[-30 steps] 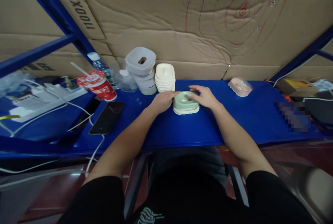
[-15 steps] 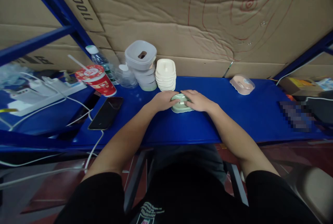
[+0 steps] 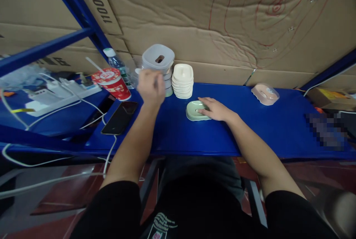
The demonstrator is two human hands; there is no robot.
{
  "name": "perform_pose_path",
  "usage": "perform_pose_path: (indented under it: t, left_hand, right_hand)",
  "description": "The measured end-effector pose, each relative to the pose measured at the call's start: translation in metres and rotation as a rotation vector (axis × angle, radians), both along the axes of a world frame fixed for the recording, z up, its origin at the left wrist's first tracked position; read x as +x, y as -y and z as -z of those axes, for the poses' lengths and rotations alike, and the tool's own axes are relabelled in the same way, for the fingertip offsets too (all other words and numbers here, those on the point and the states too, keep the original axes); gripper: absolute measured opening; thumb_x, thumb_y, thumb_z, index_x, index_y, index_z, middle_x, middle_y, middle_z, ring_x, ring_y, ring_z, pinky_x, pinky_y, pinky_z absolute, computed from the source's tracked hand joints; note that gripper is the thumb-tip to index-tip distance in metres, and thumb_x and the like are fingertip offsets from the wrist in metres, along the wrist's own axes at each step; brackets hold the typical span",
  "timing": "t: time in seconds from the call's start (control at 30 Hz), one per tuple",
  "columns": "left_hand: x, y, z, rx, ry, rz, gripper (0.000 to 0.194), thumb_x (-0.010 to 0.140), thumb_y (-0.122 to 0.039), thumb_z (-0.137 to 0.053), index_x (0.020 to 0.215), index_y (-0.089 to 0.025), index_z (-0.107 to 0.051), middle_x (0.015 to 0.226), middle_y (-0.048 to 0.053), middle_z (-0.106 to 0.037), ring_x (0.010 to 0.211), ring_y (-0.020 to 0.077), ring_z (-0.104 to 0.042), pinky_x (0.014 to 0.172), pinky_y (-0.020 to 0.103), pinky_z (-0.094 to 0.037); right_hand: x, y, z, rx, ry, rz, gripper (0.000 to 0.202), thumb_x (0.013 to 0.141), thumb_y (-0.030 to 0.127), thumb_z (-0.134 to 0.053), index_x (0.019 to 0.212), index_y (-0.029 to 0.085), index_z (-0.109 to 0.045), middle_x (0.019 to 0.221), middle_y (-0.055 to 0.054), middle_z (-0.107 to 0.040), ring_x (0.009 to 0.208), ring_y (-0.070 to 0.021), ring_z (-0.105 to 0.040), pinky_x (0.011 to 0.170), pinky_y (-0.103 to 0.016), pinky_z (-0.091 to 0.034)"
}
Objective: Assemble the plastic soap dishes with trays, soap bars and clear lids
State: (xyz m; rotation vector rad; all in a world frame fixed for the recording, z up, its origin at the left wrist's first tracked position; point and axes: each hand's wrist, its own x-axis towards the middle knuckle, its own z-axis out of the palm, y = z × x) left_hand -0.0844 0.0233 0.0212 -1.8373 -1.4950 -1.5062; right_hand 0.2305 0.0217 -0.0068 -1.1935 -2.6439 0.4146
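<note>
A light green oval dish-like piece (image 3: 194, 110) lies on the blue table. My right hand (image 3: 213, 109) rests on its right side, fingers apart over its top. Raised and smeared by motion, my left hand (image 3: 151, 86) is in front of a stack of grey containers (image 3: 158, 56); what its fingers do is too blurred to tell. Just right of that stack stands a pile of cream-coloured pieces (image 3: 183, 80). A pinkish piece in clear plastic (image 3: 265, 93) sits at the back right of the table.
On the left of the blue table (image 3: 178, 144) are a black phone (image 3: 119, 118), a red cup with a straw (image 3: 114, 84) and a bottle (image 3: 118, 65). A white power strip (image 3: 66, 98) with cables lies further left. Cardboard (image 3: 172, 13) stands behind.
My left hand has come off the green piece and moved left and up toward the grey stack. My right hand stays on the green piece. The camera view has shifted slightly.
</note>
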Motion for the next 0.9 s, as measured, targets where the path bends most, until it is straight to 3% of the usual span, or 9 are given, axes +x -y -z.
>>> perform_pose_path:
  t: [0.03,0.1,0.23,0.37,0.6,0.9]
  left_hand:
    - [-0.012,-0.001,-0.005,0.016,0.052,-0.078,0.049,0.117,-0.042,-0.034,0.127,-0.008,-0.068,0.131,0.018,-0.065,0.135,0.0255,-0.058,0.108,0.055,-0.047]
    - [-0.032,-0.004,-0.012,-0.024,0.128,-0.179,0.034,0.111,-0.032,-0.049,0.13,-0.011,-0.067,0.143,0.018,-0.059,0.137,0.0279,-0.056,0.113,0.054,-0.049]
    - [-0.055,-0.014,-0.008,-0.337,0.097,-0.177,0.032,0.094,-0.025,-0.068,0.126,-0.022,-0.07,0.141,0.014,-0.063,0.129,0.034,-0.064,0.111,0.052,-0.054]
    - [-0.064,-0.021,0.002,-0.457,0.091,-0.188,0.031,0.09,-0.025,-0.07,0.121,-0.022,-0.072,0.137,0.019,-0.063,0.124,0.0385,-0.067,0.105,0.057,-0.057]
    - [-0.062,-0.02,0.0,-0.466,0.072,-0.259,0.03,0.092,-0.016,-0.059,0.118,-0.017,-0.076,0.132,0.021,-0.063,0.12,0.038,-0.067,0.11,0.061,-0.053]
    - [-0.053,-0.014,-0.013,-0.296,0.266,-0.269,0.028,0.092,-0.015,-0.068,0.119,-0.02,-0.072,0.128,0.013,-0.064,0.13,0.0312,-0.06,0.119,0.05,-0.045]
  right_hand:
    - [0.0,0.0,0.0,-0.005,0.001,0.002,0.078,0.105,0.064,-0.052,0.166,0.016,-0.044,0.166,-0.02,-0.052,0.151,-0.0406,-0.052,0.123,-0.056,-0.044]
    - [0.001,0.0,0.0,-0.011,0.005,0.0,0.078,0.105,0.065,-0.052,0.166,0.017,-0.044,0.166,-0.02,-0.053,0.151,-0.0411,-0.053,0.123,-0.058,-0.044]
    - [0.002,0.0,-0.001,-0.023,0.009,-0.009,0.079,0.105,0.066,-0.052,0.166,0.017,-0.043,0.167,-0.02,-0.051,0.152,-0.0412,-0.051,0.123,-0.058,-0.044]
    - [0.002,0.0,-0.001,-0.028,0.007,-0.016,0.078,0.105,0.067,-0.053,0.166,0.019,-0.044,0.167,-0.019,-0.051,0.153,-0.0398,-0.051,0.124,-0.057,-0.043]
    - [0.002,0.0,0.0,-0.02,0.004,-0.009,0.078,0.105,0.065,-0.054,0.165,0.016,-0.044,0.165,-0.021,-0.052,0.151,-0.0401,-0.052,0.124,-0.057,-0.044]
    - [0.002,0.0,-0.003,-0.037,0.014,-0.013,0.08,0.104,0.065,-0.054,0.166,0.015,-0.043,0.167,-0.02,-0.051,0.152,-0.04,-0.051,0.125,-0.056,-0.042]
